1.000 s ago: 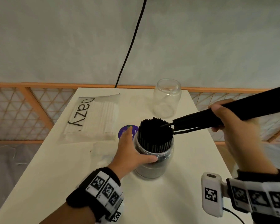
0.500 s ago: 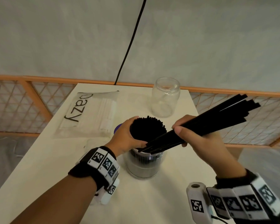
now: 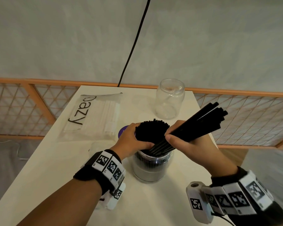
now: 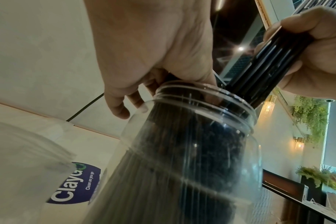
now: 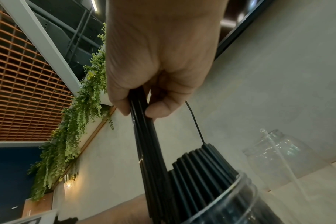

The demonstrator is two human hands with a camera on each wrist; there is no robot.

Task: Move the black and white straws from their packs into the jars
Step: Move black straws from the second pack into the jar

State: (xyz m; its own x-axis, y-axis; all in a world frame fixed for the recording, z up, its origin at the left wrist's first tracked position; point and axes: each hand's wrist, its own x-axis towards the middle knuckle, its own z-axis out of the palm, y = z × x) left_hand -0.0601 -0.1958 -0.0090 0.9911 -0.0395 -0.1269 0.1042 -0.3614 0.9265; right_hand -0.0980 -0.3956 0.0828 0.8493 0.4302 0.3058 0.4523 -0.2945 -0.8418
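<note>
A white table is standing with its far edge against a pale grey wall. A black cable is running down that wall toward the table's far edge. Along the foot of the wall, behind the table, an orange wooden lattice rail is stretching out to both sides. Grey floor is showing to the left of the table. In the wrist views, green hanging plants are trailing high above the table beside an orange grid ceiling, and small wall lamps are glowing warm.
</note>
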